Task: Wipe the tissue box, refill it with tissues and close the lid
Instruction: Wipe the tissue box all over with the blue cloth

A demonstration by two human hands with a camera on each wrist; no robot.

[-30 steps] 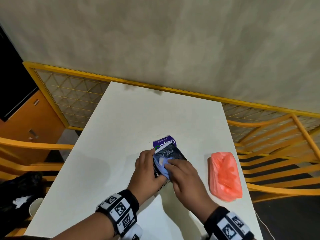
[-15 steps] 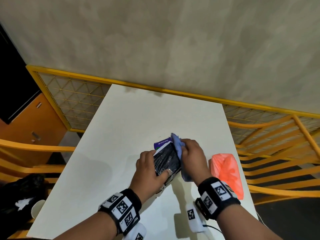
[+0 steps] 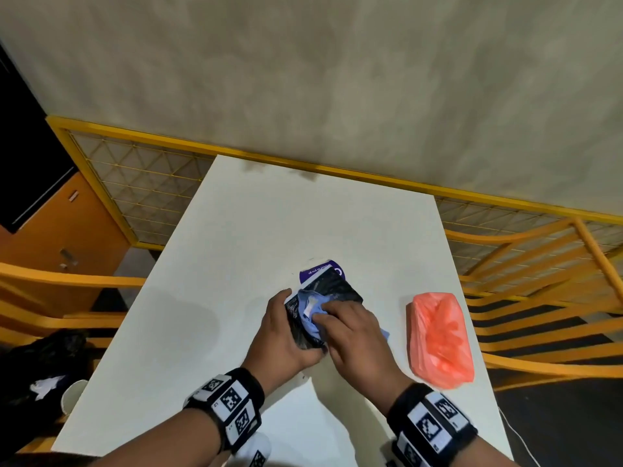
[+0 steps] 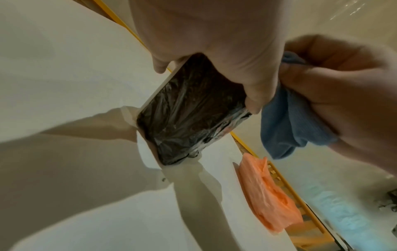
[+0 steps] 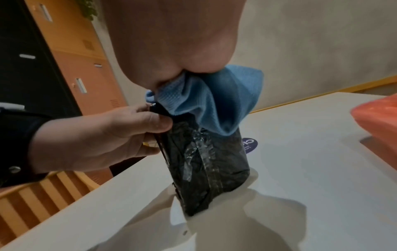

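Note:
The tissue box [image 3: 340,288] is a small box wrapped in crinkled black plastic. It stands tilted on the white table [image 3: 269,224], and its purple lid flap [image 3: 322,269] sticks out at the far end. My left hand [image 3: 286,335] grips the box [image 4: 189,115] from its left side. My right hand [image 3: 354,335] holds a bunched blue cloth [image 3: 313,311] and presses it on the top of the box. In the right wrist view the cloth [image 5: 214,101] hangs over the upper end of the box [image 5: 206,166]. An orange tissue pack [image 3: 440,335] lies to the right.
Yellow wooden chairs [image 3: 539,264] flank the table on both sides. A yellow mesh railing [image 3: 141,176] runs along the far edge against the wall. A black bag [image 3: 43,358] and a white cup [image 3: 72,396] sit low on the left, below an orange cabinet [image 3: 57,230].
My right hand swept the cloth from the near top of the box to its far right side, then came back over the top. My left hand kept its grip on the box.

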